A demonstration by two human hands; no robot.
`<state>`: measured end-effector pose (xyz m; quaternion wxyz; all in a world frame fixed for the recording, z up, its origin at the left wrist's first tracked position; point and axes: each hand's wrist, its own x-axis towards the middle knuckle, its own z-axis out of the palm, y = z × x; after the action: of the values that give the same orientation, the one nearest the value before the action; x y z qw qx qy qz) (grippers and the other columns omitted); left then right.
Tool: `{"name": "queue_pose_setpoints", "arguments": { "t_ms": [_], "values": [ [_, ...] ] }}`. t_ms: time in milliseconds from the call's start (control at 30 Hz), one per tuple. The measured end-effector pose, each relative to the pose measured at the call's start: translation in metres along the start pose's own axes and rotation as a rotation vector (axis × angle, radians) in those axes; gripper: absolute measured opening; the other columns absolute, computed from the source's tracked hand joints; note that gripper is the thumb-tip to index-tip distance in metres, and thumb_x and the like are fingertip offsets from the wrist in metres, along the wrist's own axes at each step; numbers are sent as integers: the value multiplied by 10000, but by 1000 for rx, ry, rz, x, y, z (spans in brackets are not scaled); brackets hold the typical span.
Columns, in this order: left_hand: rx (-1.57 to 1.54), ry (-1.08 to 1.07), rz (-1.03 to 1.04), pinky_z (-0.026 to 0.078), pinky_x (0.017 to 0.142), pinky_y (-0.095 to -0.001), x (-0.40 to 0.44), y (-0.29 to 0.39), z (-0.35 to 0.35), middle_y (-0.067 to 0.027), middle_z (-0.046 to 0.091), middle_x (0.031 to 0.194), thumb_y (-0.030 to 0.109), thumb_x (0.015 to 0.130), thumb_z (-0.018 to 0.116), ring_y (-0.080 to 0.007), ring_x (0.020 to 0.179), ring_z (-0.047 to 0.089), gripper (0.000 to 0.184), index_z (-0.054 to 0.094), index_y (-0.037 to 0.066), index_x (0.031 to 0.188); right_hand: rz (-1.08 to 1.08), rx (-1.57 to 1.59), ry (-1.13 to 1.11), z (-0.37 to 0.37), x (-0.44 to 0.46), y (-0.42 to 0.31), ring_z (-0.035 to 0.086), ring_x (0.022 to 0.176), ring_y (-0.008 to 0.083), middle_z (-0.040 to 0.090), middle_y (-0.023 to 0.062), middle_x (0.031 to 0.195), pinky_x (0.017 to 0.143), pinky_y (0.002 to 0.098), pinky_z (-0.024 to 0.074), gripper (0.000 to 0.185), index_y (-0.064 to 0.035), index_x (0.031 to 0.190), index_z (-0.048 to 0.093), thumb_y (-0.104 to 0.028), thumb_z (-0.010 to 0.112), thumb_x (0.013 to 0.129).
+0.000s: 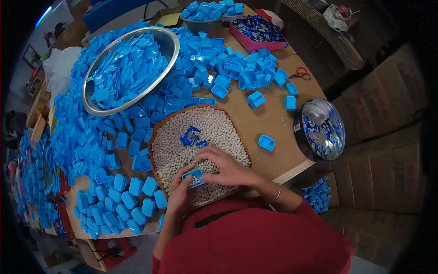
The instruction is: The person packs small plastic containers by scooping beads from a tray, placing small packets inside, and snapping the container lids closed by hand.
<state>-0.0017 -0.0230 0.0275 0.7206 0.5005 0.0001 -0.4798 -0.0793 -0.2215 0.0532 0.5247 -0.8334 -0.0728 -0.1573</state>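
Note:
My left hand (179, 195) grips a small blue plastic box (197, 172), open at the top, with some pale round pellets inside. Close to the box's right side is my right hand (223, 168), thumb and fingers apart; whether the thumb touches the rim I cannot tell. Both hands are over an orange-rimmed tray (239, 130) full of pale round pellets (216, 125). On the pellets lie a dark blue printed packet (189, 136) and a smaller blue piece (201, 144), just beyond my right fingertips.
Left of the tray, closed blue boxes (136, 187) lie grouped. Behind them, a metal bowl (177, 48) of flat blue lids rests on heaped boxes. A round tin (299, 130) and a pink tray (262, 47) hold printed packets. Scissors (301, 73) lie near the right edge.

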Motion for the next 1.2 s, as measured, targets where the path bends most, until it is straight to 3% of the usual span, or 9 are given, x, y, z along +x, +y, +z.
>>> {"name": "queue_pose_setpoints", "arguments": {
  "t_ms": [233, 400, 533, 600, 700, 900, 1033, 1100, 1200],
  "values": [
    [307, -28, 70, 548, 672, -291, 2, -1, 8, -51, 636, 952, 58, 804, 685, -149, 806, 627, 312, 599, 46, 1103, 237, -951, 556, -144, -3, 128, 554, 995, 343, 519, 149, 1117, 828, 409, 479, 390, -51, 1064, 552, -96, 702, 707],
    [203, 18, 85, 570, 642, -319, 3, -3, 11, -73, 633, 948, 70, 832, 667, -171, 760, 636, 301, 580, 34, 1117, 428, -628, 396, -137, -6, 115, 508, 1000, 349, 482, 142, 1035, 821, 430, 462, 408, -60, 976, 506, -197, 753, 682],
    [150, 15, 66, 567, 654, -326, 3, 2, 18, -83, 613, 981, 81, 849, 646, -191, 809, 637, 342, 545, 61, 1176, 467, -974, 621, -177, -6, 145, 511, 1033, 345, 515, 173, 1052, 825, 451, 459, 302, -32, 948, 572, -210, 706, 744],
    [200, 32, 46, 554, 666, -316, 0, 7, 21, -82, 605, 994, 70, 849, 635, -190, 834, 634, 344, 541, 63, 1180, 927, -1195, 623, -223, -3, 160, 498, 1105, 340, 523, 213, 1156, 852, 493, 451, 263, -9, 960, 632, -163, 673, 751],
    [271, 45, 5, 509, 686, -275, -5, 14, 30, -71, 603, 1008, 36, 832, 615, -165, 837, 621, 370, 529, 60, 1191, 1157, -1143, 525, -265, -12, 182, 569, 1043, 334, 595, 199, 1123, 847, 522, 454, 305, -38, 1019, 663, -117, 658, 724],
    [266, -77, 20, 491, 712, -248, 2, 2, 10, -35, 612, 1007, -53, 780, 639, -128, 869, 603, 478, 490, 49, 1222, 614, -860, 674, -235, 6, 126, 645, 776, 280, 664, 86, 848, 694, 396, 506, 236, -56, 998, 652, -109, 674, 768],
    [243, -76, -22, 504, 806, -273, 2, 3, 14, -56, 604, 1086, -40, 762, 700, -139, 977, 599, 545, 474, 35, 1253, 493, 340, 190, -146, 3, 50, 549, 784, 71, 577, -32, 825, 674, 249, 459, 136, -38, 943, 611, -26, 657, 816],
    [341, -117, 61, 495, 840, -279, 3, 0, 16, -59, 596, 1106, -37, 757, 709, -142, 1011, 586, 560, 472, 28, 1259, 365, 342, -41, -81, -1, 10, 576, 776, 124, 591, 10, 842, 659, 268, 459, 124, -44, 932, 606, -43, 662, 820],
    [370, -123, 117, 497, 829, -283, 7, -10, 9, -50, 592, 1084, -55, 764, 681, -135, 997, 582, 526, 479, 17, 1244, -169, -295, -211, -18, -6, -13, 560, 742, 221, 541, 65, 800, 624, 310, 459, 125, -62, 881, 596, -66, 663, 776]
  ]
}}
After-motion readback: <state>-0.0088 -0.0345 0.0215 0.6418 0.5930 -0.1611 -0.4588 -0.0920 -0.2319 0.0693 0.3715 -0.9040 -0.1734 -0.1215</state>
